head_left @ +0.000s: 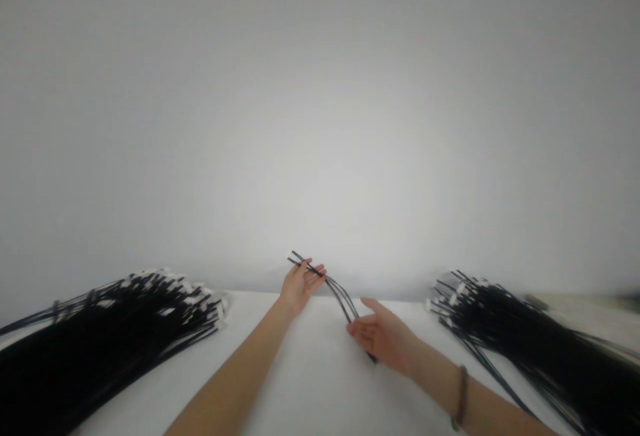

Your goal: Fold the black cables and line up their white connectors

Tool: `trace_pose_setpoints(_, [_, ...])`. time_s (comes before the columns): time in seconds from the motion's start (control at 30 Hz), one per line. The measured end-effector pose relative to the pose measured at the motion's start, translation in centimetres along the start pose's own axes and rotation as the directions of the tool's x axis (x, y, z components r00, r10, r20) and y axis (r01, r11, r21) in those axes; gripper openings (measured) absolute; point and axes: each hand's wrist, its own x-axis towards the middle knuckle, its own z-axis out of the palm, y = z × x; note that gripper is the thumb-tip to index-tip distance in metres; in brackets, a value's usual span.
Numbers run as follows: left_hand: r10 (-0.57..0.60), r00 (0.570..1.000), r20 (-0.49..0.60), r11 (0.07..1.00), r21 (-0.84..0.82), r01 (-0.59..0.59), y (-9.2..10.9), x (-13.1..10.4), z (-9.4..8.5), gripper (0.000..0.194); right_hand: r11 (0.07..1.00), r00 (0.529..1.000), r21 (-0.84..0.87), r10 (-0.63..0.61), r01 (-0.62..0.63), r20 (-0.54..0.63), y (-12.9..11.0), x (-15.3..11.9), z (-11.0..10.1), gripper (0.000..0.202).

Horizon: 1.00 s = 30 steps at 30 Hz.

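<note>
Head: left fingers (pixel 315 281) grip cables (pixel 339 297), two tips (pixel 296 255) showing; right fingers (pixel 361 331) touch, grip unclear; two bundles (pixel 125 329).

- I see my 2 bare arms reaching forward from the bottom edge, angled in toward each other.
- My left forearm (pixel 240 373) slants up and to the right; its left hand (pixel 296 288) sits farther forward, fingers (pixel 315 283) extended rightward and slightly bent, closed in a light hold.
- My right forearm (pixel 434 377) slants up and to the left.
- My right hand (pixel 387 337) keeps its thumb (pixel 371 303) apart from its bent fingers; I can't tell how firmly they close.
- The 2 hands stand apart.
</note>
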Motion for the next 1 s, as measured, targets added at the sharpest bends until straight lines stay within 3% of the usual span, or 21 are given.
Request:
trace_pose_setpoints(0.03, [0.006,1.0,0.018,1.0,-0.001,-0.006,0.2,0.4,0.1,0.018,0.997,0.998,0.051,0.05,-0.053,0.048,-0.1,0.4,-0.1,0.026])
trace_pose_setpoints(0.1, [0.026,0.999,0.046,1.0,-0.005,-0.026,0.5,0.9,0.1,0.02,1.0,0.995,0.007,0.014,-0.015,0.095,-0.3,1.4,-0.8,0.018])
trace_pose_setpoints(0.2, [0.012,0.997,0.078,0.999,0.049,-0.015,0.7,1.3,-0.3,0.025,0.916,0.963,-0.305,-0.269,0.262,0.02,-0.5,2.9,-2.6,0.016])
trace_pose_setpoints(0.27, [-0.008,0.996,0.084,0.993,0.116,-0.002,0.6,1.4,-0.8,0.027,0.718,0.897,-0.573,-0.436,0.394,0.071,-1.2,3.9,-4.2,0.017])
trace_pose_setpoints(0.33, [-0.015,0.998,0.066,0.984,0.179,0.003,0.4,1.4,-1.3,0.028,0.424,0.809,-0.74,-0.521,0.522,0.272,-2.2,4.8,-5.7,0.017])
trace_pose_setpoints(0.4, [-0.026,0.999,0.033,0.969,0.245,0.017,0.0,1.5,-1.7,0.027,0.194,0.739,-0.782,-0.518,0.593,0.431,-3.3,5.7,-7.0,0.023])
trace_pose_setpoints(0.47, [-0.042,0.999,-0.013,0.95,0.309,0.043,-0.4,1.6,-2.1,0.024,0.076,0.697,-0.79,-0.527,0.608,0.486,-3.9,6.4,-8.1,0.029])
trace_pose_setpoints(0.6, [-0.044,0.998,-0.054,0.936,0.347,0.06,-1.0,1.9,-2.6,0.018,-0.023,0.667,-0.767,-0.478,0.641,0.572,-3.1,6.9,-8.1,0.044])
trace_pose_setpoints(0.73, [-0.027,1.0,-0.016,0.938,0.346,0.031,-1.3,2.0,-2.9,0.016,-0.071,0.654,-0.713,-0.345,0.697,0.673,-1.3,5.3,-5.2,0.054])
trace_pose_setpoints(0.87, [-0.009,1.0,0.016,0.933,0.36,0.002,-1.4,1.8,-2.9,0.019,-0.13,0.594,-0.639,-0.267,0.758,0.759,-0.6,3.1,-1.9,0.058])
trace_pose_setpoints(1.0, [0.008,1.0,0.001,0.953,0.303,-0.008,-1.2,1.8,-3.1,0.023,-0.086,0.584,-0.615,-0.232,0.784,0.778,-0.4,1.5,-0.4,0.053])
